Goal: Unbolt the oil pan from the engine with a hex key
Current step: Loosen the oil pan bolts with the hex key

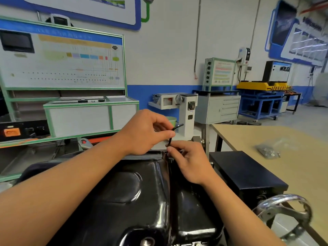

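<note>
We have the hex key standing nearly upright at the far rim of the oil pan. The pan lies bottom-up in front of us on the engine. Our left hand pinches the key just under its bend, and our right hand pinches the lower shaft, so each grip is closed on the tool. The tip and the bolt are hidden behind our right fingers, so we cannot tell whether the key is fully seated. That is the main risk: if the tip sits shallow or tilted, a turn could slip it out and round the socket, and our knuckles are close to the pan's edge. A light fingertip grip may also let the key twist free, and a loosened bolt could drop out of sight beside the engine. On the tan surface to our right lies a clear plastic bag, well apart from the pan, holding what look like small metal parts. The pan's own inside faces down, so we cannot see it.
</note>
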Available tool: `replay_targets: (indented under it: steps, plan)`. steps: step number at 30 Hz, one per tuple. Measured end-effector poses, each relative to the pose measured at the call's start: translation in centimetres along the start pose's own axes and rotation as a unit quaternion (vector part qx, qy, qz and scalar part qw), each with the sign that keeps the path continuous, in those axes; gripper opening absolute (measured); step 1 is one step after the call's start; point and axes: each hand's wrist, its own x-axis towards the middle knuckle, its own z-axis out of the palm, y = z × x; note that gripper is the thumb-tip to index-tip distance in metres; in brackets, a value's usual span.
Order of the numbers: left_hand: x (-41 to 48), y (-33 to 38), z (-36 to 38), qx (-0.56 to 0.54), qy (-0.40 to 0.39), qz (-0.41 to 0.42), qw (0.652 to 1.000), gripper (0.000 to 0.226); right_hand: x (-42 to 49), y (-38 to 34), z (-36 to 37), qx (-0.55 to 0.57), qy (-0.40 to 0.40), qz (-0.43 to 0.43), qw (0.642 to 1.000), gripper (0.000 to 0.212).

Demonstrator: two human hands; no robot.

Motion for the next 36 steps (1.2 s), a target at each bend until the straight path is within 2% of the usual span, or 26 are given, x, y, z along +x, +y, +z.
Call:
replay_targets:
  steps: [5,9,14,18,22,24,26,28,30,33,36]
  plan:
    - [-0.3,0.0,-0.1,0.012,-0.005,0.011,1.0,0.021,0.0,0.0,0.0,-0.019,-0.001,0.003,1.0,0.028]
    - [0.0,-0.1,-0.1,0.022,-0.027,0.019,0.999,0.004,0.1,0.0,0.0,-0.025,-0.012,0.012,1.0,0.027]
    - [-0.4,-0.4,0.2,0.023,-0.041,0.011,0.999,0.021,0.1,0.0,-0.1,-0.036,-0.026,0.008,0.999,0.027]
    - [0.0,0.1,0.3,-0.018,-0.054,-0.009,0.998,0.02,0.0,0.1,-0.1,-0.048,-0.04,0.002,0.998,0.025]
    - [1.2,0.4,0.2,0.021,-0.089,-0.034,0.995,0.027,-0.1,0.0,0.0,-0.094,-0.047,-0.027,0.994,0.021]
    - [1.6,0.1,0.3,-0.054,-0.136,-0.098,0.984,0.025,-0.1,-0.2,0.1,-0.111,-0.059,-0.048,0.991,0.026]
    - [1.7,-0.2,0.2,-0.154,-0.169,-0.159,0.961,0.017,-0.1,0.0,0.2,-0.103,-0.076,-0.06,0.99,0.014]
    - [1.8,-0.6,0.2,-0.234,-0.15,-0.196,0.94,0.019,0.3,0.3,0.1,-0.108,-0.077,-0.051,0.99,0.01]
    - [1.7,-0.9,-0.1,-0.26,-0.147,-0.174,0.938,0.016,0.5,0.3,0.0,-0.116,-0.078,-0.038,0.989,0.015]
    - [1.3,-1.1,-1.5,-0.18,-0.185,-0.085,0.962,0.02,0.2,-0.1,0.0,-0.115,-0.078,-0.021,0.99,0.012]
    - [1.5,-1.2,-2.7,-0.117,-0.175,-0.042,0.977,0.03,0.4,-0.3,0.0,-0.131,-0.088,-0.006,0.987,0.013]
